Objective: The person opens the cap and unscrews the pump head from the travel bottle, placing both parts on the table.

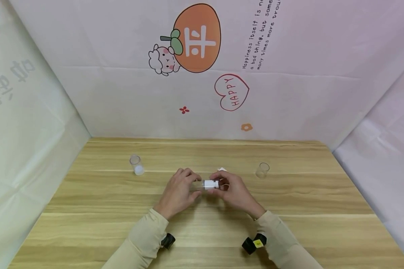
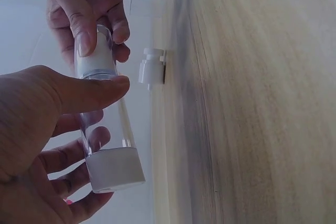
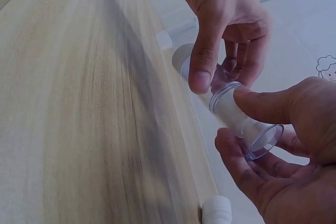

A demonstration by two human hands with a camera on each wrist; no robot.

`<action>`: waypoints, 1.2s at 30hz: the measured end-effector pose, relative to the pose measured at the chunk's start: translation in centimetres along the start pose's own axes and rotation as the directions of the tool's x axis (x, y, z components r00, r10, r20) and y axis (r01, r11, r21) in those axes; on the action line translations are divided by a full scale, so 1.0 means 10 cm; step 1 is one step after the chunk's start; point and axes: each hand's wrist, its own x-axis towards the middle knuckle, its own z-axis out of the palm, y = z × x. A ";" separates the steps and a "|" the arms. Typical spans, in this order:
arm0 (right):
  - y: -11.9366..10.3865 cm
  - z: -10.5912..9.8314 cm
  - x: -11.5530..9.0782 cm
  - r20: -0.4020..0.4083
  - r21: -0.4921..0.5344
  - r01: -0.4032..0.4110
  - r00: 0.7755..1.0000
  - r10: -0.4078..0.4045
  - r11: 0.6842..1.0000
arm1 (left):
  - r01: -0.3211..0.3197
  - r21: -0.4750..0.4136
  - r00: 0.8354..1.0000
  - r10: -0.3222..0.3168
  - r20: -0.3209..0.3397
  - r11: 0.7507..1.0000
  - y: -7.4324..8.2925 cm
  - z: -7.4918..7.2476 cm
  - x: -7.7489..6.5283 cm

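Note:
Both hands hold a clear plastic bottle (image 2: 109, 124) lying sideways just over the table. My left hand (image 1: 180, 189) grips its see-through body, thumb across it, with the white base (image 2: 114, 169) at that end. Around the other end, a white neck section inside a clear sleeve (image 3: 239, 111), curl the thumb and fingers of my right hand (image 1: 235, 189). A clear flared rim (image 3: 265, 142) shows at the far tip of that section. Just behind the right hand stands a small white pump head (image 2: 152, 69), mostly hidden by the fingers in the head view.
To the left on the wooden table (image 1: 97, 209) is another clear bottle (image 1: 136, 165) with a white part inside. A clear cap (image 1: 262, 170) stands to the right. Fabric walls (image 1: 121, 101) with printed drawings enclose the back and sides.

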 end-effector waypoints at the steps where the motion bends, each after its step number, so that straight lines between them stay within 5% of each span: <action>1: 0.00 0.00 0.00 -0.004 0.002 -0.002 1.000 0.002 1.000 | -0.001 -0.003 1.000 0.001 0.001 1.000 0.00 0.00 0.00; 27: -0.03 0.05 0.00 -0.115 0.003 0.010 0.993 -0.009 1.000 | 0.035 -0.051 0.999 -0.035 0.005 0.998 0.03 -0.02 0.02; 36: -0.05 0.03 -0.02 -0.106 0.087 0.018 0.994 -0.009 0.996 | 0.042 -0.094 0.999 -0.041 0.016 0.995 0.01 -0.06 0.03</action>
